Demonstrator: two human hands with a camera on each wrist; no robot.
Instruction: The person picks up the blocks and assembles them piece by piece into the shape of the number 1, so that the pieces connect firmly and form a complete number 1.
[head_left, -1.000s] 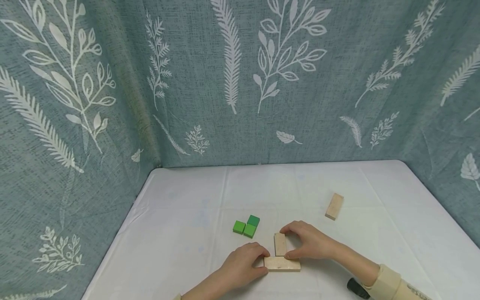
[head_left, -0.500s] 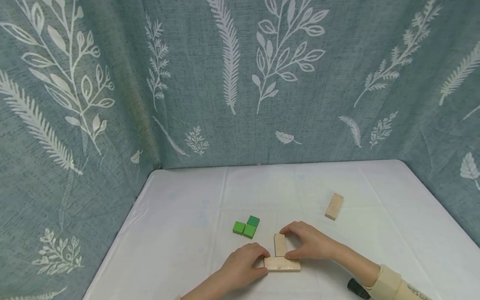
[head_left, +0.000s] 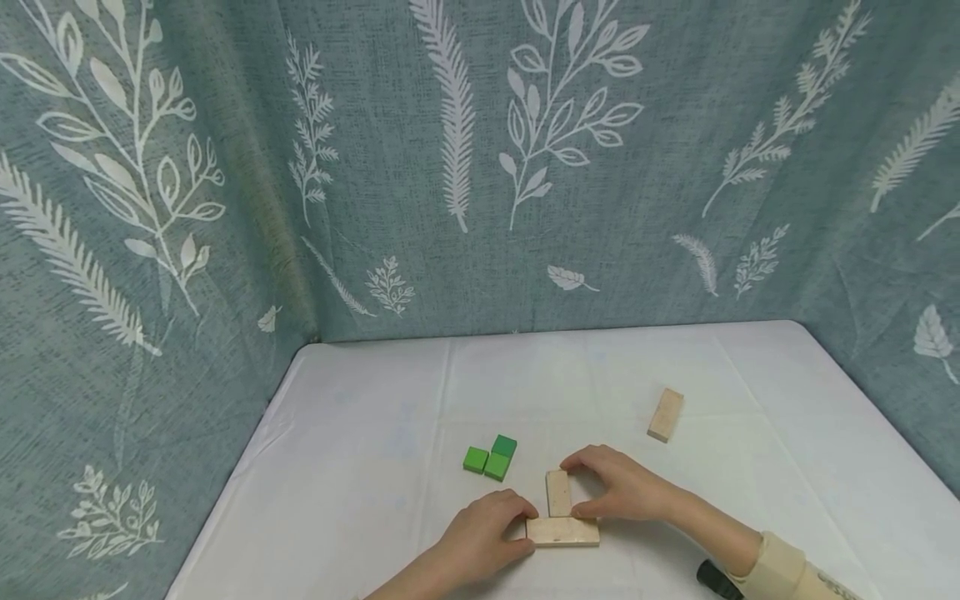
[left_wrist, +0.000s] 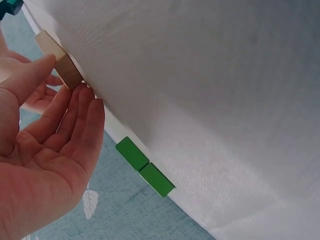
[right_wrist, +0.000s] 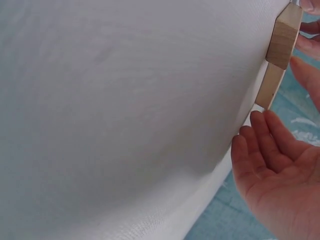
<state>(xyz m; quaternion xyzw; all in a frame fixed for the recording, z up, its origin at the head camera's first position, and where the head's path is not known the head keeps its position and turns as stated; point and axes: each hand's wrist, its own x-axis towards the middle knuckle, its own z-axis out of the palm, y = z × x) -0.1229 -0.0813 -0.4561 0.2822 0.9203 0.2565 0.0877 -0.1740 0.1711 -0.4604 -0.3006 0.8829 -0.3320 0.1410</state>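
Observation:
Two pale wooden blocks lie on the white-covered table in a T shape. The crosswise block (head_left: 562, 532) is nearer me, and the lengthwise block (head_left: 558, 493) meets its far side. My left hand (head_left: 486, 533) pinches the crosswise block's left end between thumb and fingers; the left wrist view shows the thumb on one side of that wooden block (left_wrist: 62, 60). My right hand (head_left: 622, 487) spans the lengthwise block, fingertips at its far end and thumb by the joint. In the right wrist view, fingertips sit right at the end of the thinner-looking block (right_wrist: 270, 87).
Three green blocks (head_left: 476, 459) lie grouped beyond my left hand. Another wooden block (head_left: 665, 415) rests farther back on the right. A black object (head_left: 718, 579) shows beside the right sleeve. A leaf-patterned curtain (head_left: 480, 250) encloses the table's back and sides.
Both hands and the blocks keep their places. Only the head view has shifted slightly.

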